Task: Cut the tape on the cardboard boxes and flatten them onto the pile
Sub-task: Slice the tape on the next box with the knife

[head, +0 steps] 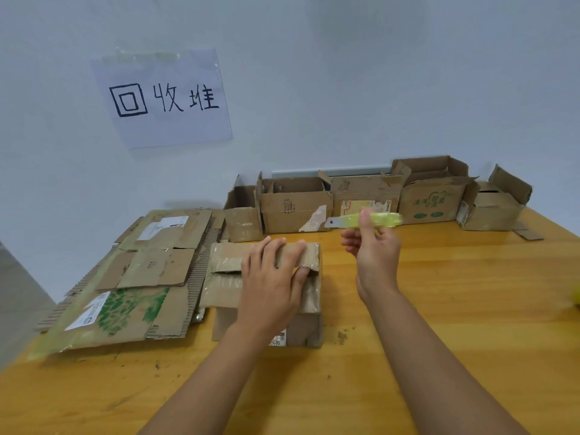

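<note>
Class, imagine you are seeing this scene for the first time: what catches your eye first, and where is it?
The right hand holds a yellow-green knife in mid-air, blade pointing left. The left hand rests on a taped box at table centre. A handwritten sign hangs on the wall above the flattened cardboard pile at left.

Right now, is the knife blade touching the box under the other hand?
Apart. The head view shows the blade of the green knife, held up in the right hand, with bare table between it and the box under the left hand.
</note>
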### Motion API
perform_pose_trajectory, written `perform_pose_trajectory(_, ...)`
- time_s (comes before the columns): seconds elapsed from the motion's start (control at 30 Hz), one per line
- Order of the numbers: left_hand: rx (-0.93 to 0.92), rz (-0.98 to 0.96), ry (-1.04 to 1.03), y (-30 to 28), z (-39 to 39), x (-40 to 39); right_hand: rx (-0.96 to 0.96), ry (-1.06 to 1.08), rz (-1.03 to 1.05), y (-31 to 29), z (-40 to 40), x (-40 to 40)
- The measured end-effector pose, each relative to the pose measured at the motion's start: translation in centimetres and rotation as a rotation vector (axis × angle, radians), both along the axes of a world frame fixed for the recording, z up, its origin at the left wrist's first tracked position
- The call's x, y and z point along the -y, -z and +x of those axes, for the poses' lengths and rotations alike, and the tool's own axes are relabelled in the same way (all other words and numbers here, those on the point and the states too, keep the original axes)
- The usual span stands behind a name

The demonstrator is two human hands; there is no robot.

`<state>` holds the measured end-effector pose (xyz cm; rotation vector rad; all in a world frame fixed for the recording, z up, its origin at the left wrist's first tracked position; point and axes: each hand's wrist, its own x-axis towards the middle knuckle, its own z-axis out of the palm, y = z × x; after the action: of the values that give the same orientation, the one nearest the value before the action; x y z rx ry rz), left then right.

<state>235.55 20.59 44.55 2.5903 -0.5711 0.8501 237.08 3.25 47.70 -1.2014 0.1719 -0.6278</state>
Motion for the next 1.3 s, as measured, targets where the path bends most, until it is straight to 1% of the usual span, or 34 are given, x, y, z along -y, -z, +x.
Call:
perform_pose_trajectory(0.13,-0.008,0.004,0.146,0.0,0.5,-0.2,0.071,-0.158,-0.24,1.9,-1.0,-0.6)
perform_pose_trajectory(0.2,0.0,0.048,0.184,0.3,0.6,-0.5,0.054,-0.223,-0.386,2.3,-1.2,-1.0)
perform_pose_trajectory(0.27,0.0,0.044,0.08,0.3,0.4,-0.8,0.017,-0.239,-0.531,2.7,-1.5,-1.2)
perform_pose_trajectory(0.33,-0.051,-0.033,-0.101,-0.2,-0.1,-0.9,0.004,-0.175,-0.653,3.4,-1.8,-1.0)
perform_pose_trajectory(0.4,-0.181,-0.119,-0.181,-0.9,-0.4,-0.9,-0.007,-0.109,-0.643,4.1,-2.2,-0.9)
perform_pose_trajectory(0.43,-0.272,-0.161,-0.162,-1.1,-0.3,-0.9,-0.02,-0.094,-0.618,4.3,-2.5,-0.9)
perform_pose_trajectory(0.5,-0.517,-0.258,-0.019,-1.7,-0.1,-1.0,-0.063,-0.094,-0.576,4.8,-3.2,-0.9)
perform_pose_trajectory(0.53,-0.65,-0.33,0.07,-2.0,-0.1,-1.2,-0.08,-0.097,-0.568,5.1,-3.6,-1.0)
perform_pose_trajectory(0.57,-0.748,-0.443,0.147,-2.3,-0.1,-1.3,-0.085,-0.099,-0.571,5.3,-4.1,-1.0)
perform_pose_trajectory(0.6,-0.804,-0.59,0.174,-2.6,0.0,-1.3,-0.082,-0.103,-0.582,5.5,-4.6,-1.0)
perform_pose_trajectory(0.63,-0.827,-0.71,0.141,-3.0,0.2,-1.3,-0.072,-0.119,-0.594,5.7,-5.1,-1.2)
perform_pose_trajectory(0.67,-0.818,-0.744,0.084,-3.4,0.5,-1.2,-0.056,-0.149,-0.597,5.7,-5.5,-1.5)
perform_pose_trajectory(0.73,-0.778,-0.565,0.0,-3.8,0.8,-1.0,-0.029,-0.215,-0.59,5.7,-6.0,-2.0)
perform_pose_trajectory(0.77,-0.753,-0.442,0.01,-4.0,0.7,-0.9,-0.018,-0.212,-0.595,5.5,-6.0,-2.0)
perform_pose_trajectory(0.83,-0.704,-0.224,0.067,-4.4,0.3,-0.8,0.007,-0.123,-0.619,4.8,-5.4,-1.4)
perform_pose_trajectory(0.9,-0.67,-0.077,0.125,-4.5,0.1,-0.9,0.011,-0.066,-0.612,3.6,-4.5,-0.4)
perform_pose_trajectory(0.93,-0.652,-0.014,0.156,-4.6,-0.1,-1.1,0.004,-0.078,-0.589,3.1,-3.9,0.1)
perform_pose_trajectory(1.03,-0.507,0.212,0.232,-5.1,-0.5,-1.7,-0.109,-0.226,-0.522,1.9,-1.8,1.3)
perform_pose_trajectory(1.1,-0.35,0.371,0.265,-5.6,-0.5,-2.0,-0.166,-0.324,-0.467,1.9,-1.2,1.6)
perform_pose_trajectory(1.13,-0.273,0.447,0.277,-5.6,-0.4,-2.1,-0.175,-0.341,-0.45,2.1,-1.2,1.5)
perform_pose_trajectory(1.2,-0.18,0.573,0.285,-5.6,-0.2,-2.1,-0.191,-0.294,-0.474,2.9,-1.6,1.1)
perform_pose_trajectory(1.3,-0.14,0.641,0.273,-5.2,0.0,-2.2,-0.164,-0.193,-0.491,4.0,-2.4,0.8)
